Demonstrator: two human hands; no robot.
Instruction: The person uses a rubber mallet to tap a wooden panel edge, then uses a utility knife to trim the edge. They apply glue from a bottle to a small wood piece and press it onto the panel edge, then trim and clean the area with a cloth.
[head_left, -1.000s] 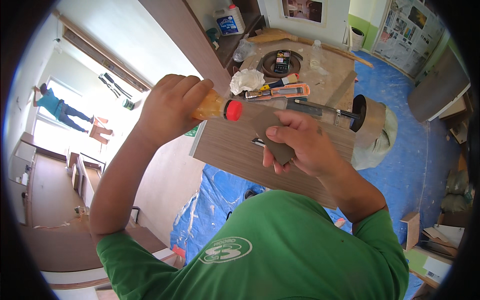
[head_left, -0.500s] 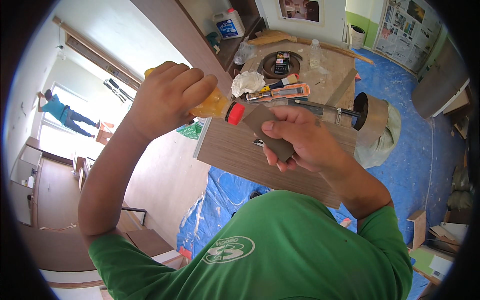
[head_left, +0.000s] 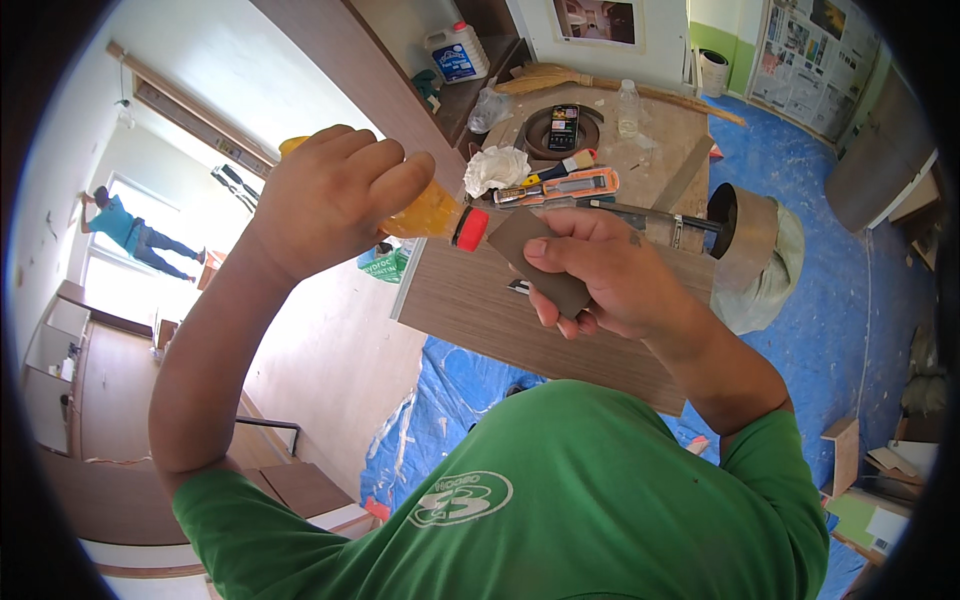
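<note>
In the frame's upper centre, we hold a yellow-orange bottle wrapped in our left hand, its long axis slanting down rightward, red cap just beside the brown strip our right hand pinches above the wood-grain board.

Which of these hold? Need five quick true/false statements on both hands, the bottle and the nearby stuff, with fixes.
1. The left hand grips a bottle. True.
2. The right hand is empty. False: it holds a flat brown piece.
3. The red cap is off the bottle. False: it is on.
4. In the picture, a crumpled white wad lies left of the phone. True.
5. The sheeting on the floor is yellow. False: it is blue.
</note>
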